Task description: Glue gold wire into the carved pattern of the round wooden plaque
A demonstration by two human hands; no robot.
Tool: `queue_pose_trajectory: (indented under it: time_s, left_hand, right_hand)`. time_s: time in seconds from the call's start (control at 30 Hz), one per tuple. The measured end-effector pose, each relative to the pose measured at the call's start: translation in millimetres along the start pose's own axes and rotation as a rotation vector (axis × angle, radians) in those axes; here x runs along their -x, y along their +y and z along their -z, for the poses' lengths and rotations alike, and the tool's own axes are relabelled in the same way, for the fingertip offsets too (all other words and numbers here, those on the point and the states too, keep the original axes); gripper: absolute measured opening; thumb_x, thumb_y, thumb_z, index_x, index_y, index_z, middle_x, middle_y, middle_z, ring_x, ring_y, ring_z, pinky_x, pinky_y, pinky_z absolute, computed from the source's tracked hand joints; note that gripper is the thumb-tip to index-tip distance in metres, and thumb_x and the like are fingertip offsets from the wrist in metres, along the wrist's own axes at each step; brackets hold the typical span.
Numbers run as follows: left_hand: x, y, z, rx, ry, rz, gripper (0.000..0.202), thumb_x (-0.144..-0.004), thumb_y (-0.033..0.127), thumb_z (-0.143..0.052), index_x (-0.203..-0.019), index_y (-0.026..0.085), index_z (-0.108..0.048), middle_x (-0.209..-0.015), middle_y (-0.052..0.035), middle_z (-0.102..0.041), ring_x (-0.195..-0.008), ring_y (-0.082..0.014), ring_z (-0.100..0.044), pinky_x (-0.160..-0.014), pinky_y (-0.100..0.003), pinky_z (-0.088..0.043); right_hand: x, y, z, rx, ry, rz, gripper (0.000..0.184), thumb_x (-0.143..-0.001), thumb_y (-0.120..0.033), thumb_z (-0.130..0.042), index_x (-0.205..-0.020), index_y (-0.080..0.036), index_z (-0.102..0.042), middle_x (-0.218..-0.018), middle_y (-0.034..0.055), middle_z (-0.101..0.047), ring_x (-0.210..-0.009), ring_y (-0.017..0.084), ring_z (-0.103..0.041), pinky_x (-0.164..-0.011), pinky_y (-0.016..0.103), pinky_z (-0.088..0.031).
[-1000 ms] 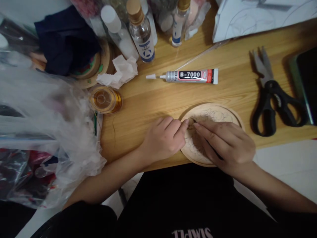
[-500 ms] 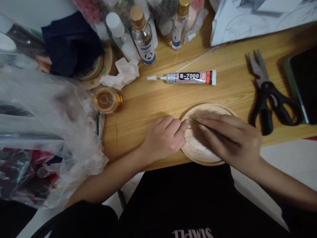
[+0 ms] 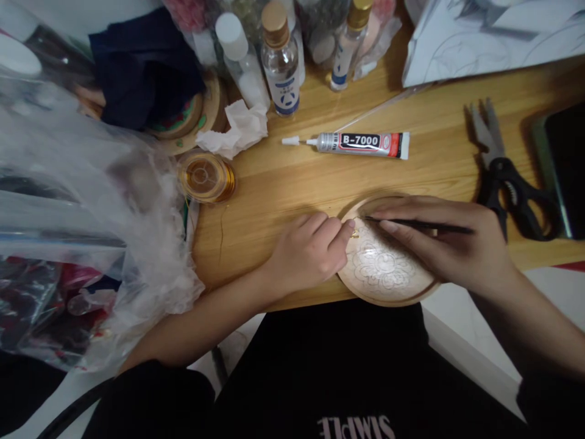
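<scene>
A round wooden disc (image 3: 384, 274) with a drawn floral pattern lies at the near edge of the wooden table (image 3: 292, 183). My left hand (image 3: 311, 253) rests curled at the disc's left rim, its fingertips pinched on a tiny gold piece (image 3: 354, 232). My right hand (image 3: 452, 244) lies over the disc's upper right part and grips thin dark tweezers (image 3: 415, 224) whose tip points left toward that gold piece.
A B-7000 glue tube (image 3: 361, 142) lies behind the disc. Black scissors (image 3: 507, 177) and a dark phone (image 3: 567, 164) are at the right. A spool of gold wire (image 3: 206, 177), crumpled tissue (image 3: 237, 128), bottles (image 3: 281, 58) and plastic bags (image 3: 82, 231) crowd the left and back.
My right hand has slid to the right off the disc's middle, uncovering the floral pattern, and now holds the tweezers level. My left hand has stayed at the rim.
</scene>
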State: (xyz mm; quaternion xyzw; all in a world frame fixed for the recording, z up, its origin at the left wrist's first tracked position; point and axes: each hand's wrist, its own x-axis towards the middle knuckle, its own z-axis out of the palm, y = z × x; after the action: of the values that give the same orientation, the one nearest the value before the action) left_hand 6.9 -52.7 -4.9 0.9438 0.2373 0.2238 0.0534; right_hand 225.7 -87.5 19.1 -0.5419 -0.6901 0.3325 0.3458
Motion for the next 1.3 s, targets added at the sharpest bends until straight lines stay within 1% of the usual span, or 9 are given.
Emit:
queue_pose_trajectory:
  time_s: [0.2, 0.3, 0.43, 0.6, 0.73, 0.87, 1.0, 1.1, 1.3]
  left_hand:
    - [1.2, -0.1, -1.0, -0.029, -0.021, 0.003, 0.021, -0.093, 0.013, -0.048, -0.106, 0.006, -0.064, -0.069, -0.0035, -0.059, -0.069, -0.0162, -0.054, -0.058, -0.031, -0.04]
    - [1.1, 0.0, -1.1, -0.038, -0.018, 0.002, 0.021, -0.093, 0.013, -0.048, -0.106, 0.006, -0.064, -0.069, -0.0036, -0.059, -0.07, -0.0164, -0.054, -0.058, -0.031, -0.039]
    - [0.2, 0.4, -0.4, -0.031, 0.009, 0.004, 0.017, -0.091, 0.013, -0.051, -0.099, 0.008, -0.065, -0.069, -0.0032, -0.06, -0.069, -0.0163, -0.054, -0.058, -0.031, -0.038]
    - [-0.7, 1.8, -0.8, -0.017, 0.03, 0.026, 0.015, -0.09, 0.013, -0.052, -0.093, 0.009, -0.066, -0.07, -0.0034, -0.062, -0.069, -0.0165, -0.055, -0.059, -0.031, -0.04]
    - [-0.7, 1.7, -1.4, -0.022, 0.019, 0.032, 0.017, -0.09, 0.013, -0.05, -0.094, 0.009, -0.067, -0.071, -0.0037, -0.063, -0.07, -0.0164, -0.056, -0.061, -0.031, -0.042]
    - [0.4, 0.5, -1.2, -0.038, 0.018, 0.019, 0.02, -0.091, 0.014, -0.05, -0.102, 0.008, -0.066, -0.071, -0.0035, -0.062, -0.07, -0.0165, -0.055, -0.061, -0.031, -0.04]
    - [1.2, 0.5, -1.2, -0.064, 0.003, 0.013, 0.021, -0.09, 0.016, -0.051, -0.105, 0.009, -0.064, -0.074, -0.004, -0.061, -0.072, -0.0175, -0.055, -0.061, -0.032, -0.038]
    - [1.0, 1.9, -1.9, -0.057, 0.004, 0.044, 0.021, -0.086, 0.015, -0.054, -0.104, 0.011, -0.063, -0.081, -0.0053, -0.063, -0.077, -0.0191, -0.055, -0.065, -0.033, -0.039]
    - [0.1, 4.4, -1.7, -0.058, -0.002, 0.064, 0.031, -0.082, 0.015, -0.054, -0.112, 0.013, -0.061, -0.099, -0.0093, -0.065, -0.094, -0.0225, -0.056, -0.076, -0.034, -0.043]
  right_hand:
    - [-0.3, -6.2, -1.1, 0.125, 0.005, 0.175, 0.024, -0.085, -0.009, -0.066, -0.103, -0.025, -0.071, -0.102, 0.0032, -0.075, -0.096, 0.02, -0.072, -0.083, 0.036, -0.062]
    - [0.7, -9.4, -1.2, 0.284, -0.028, 0.296, 0.027, -0.084, -0.008, -0.066, -0.107, -0.023, -0.068, -0.101, 0.0062, -0.075, -0.096, 0.021, -0.071, -0.082, 0.037, -0.06]
    - [1.7, -10.1, -0.7, 0.502, -0.067, 0.473, 0.028, -0.085, -0.01, -0.067, -0.111, -0.02, -0.065, -0.098, 0.0085, -0.075, -0.085, 0.022, -0.071, -0.073, 0.037, -0.058]
    - [-0.7, -11.9, -0.4, 0.697, -0.106, 0.672, 0.018, -0.087, -0.012, -0.064, -0.104, -0.015, -0.066, -0.098, 0.0112, -0.075, -0.084, 0.023, -0.07, -0.07, 0.037, -0.056]
    - [-1.5, -14.8, -2.8, 0.799, -0.126, 0.735, 0.013, -0.089, -0.011, -0.06, -0.1, -0.016, -0.067, -0.094, 0.0083, -0.075, -0.079, 0.02, -0.068, -0.067, 0.034, -0.055]
    - [5.3, -11.1, -5.8, 0.707, -0.061, 0.64, 0.026, -0.087, -0.011, -0.064, -0.112, -0.013, -0.065, -0.099, 0.0111, -0.075, -0.08, 0.022, -0.07, -0.065, 0.036, -0.056]
    - [15.4, -7.1, -5.7, 0.395, 0.052, 0.328, 0.034, -0.085, -0.01, -0.067, -0.116, -0.022, -0.066, -0.103, 0.008, -0.075, -0.091, 0.022, -0.072, -0.077, 0.036, -0.059]
    - [22.2, -6.8, -5.3, 0.23, 0.133, 0.173, 0.033, -0.083, -0.007, -0.067, -0.112, -0.023, -0.069, -0.105, 0.0078, -0.074, -0.094, 0.02, -0.072, -0.081, 0.035, -0.06]
    - [30.8, -6.6, -8.9, 0.184, 0.201, 0.079, 0.026, -0.083, -0.01, -0.068, -0.106, -0.022, -0.072, -0.101, 0.0066, -0.075, -0.091, 0.019, -0.072, -0.081, 0.033, -0.06]
